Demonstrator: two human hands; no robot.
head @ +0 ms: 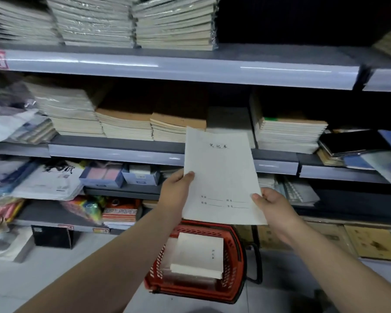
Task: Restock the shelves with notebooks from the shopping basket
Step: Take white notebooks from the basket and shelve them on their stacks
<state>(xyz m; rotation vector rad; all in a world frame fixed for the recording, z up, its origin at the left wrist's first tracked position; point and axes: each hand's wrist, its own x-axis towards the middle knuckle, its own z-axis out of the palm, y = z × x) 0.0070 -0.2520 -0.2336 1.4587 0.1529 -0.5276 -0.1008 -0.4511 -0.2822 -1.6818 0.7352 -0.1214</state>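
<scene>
Head, left hand (176, 191), right hand (274, 205) — gripping notebook (221, 172)

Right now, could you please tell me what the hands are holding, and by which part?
Both hands hold one pale notebook, cover facing the camera. The left hand pinches its lower left edge, and the right hand pinches its lower right edge.

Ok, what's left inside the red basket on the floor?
A stack of pale notebooks lies in the red basket, top cover up. The stack hides whatever is under it, and the held notebook covers the basket's far end.
</scene>
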